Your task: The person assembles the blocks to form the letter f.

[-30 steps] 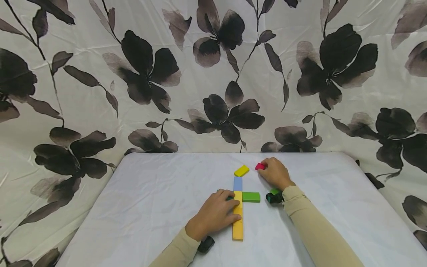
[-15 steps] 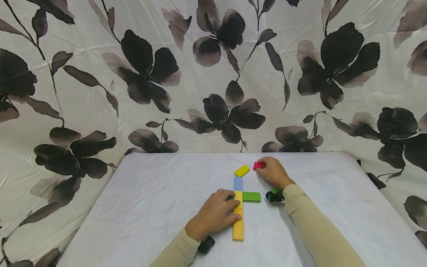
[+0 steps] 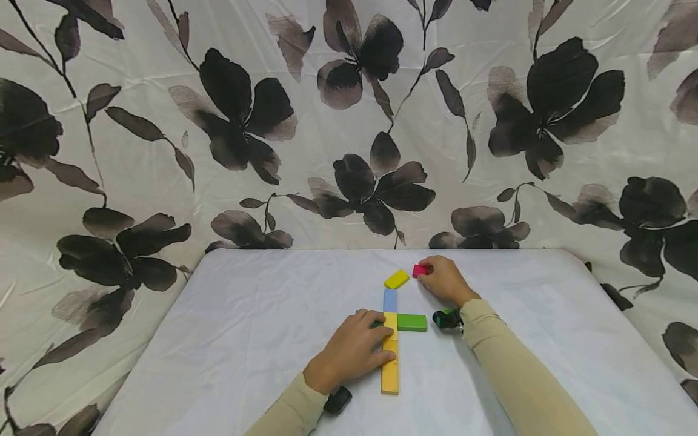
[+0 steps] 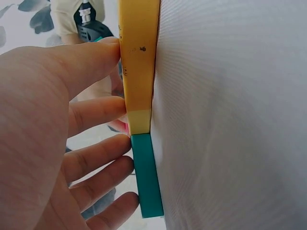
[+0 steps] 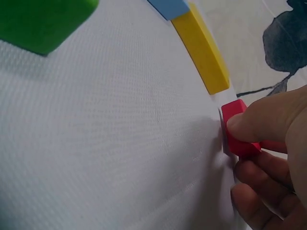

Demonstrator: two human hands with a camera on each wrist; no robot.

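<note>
Space has narrowed between the red block (image 3: 418,270), pinched by our right hand (image 3: 448,281), and the slanted yellow block (image 3: 396,279), so the two sit close but apart; our left hand (image 3: 349,347) lies spread against the orange block (image 3: 389,378), how firmly we can't tell.

Narrow gap between red block (image 3: 418,271) and slanted yellow block (image 3: 396,279), itself seemingly against blue block (image 3: 390,300).
</note>
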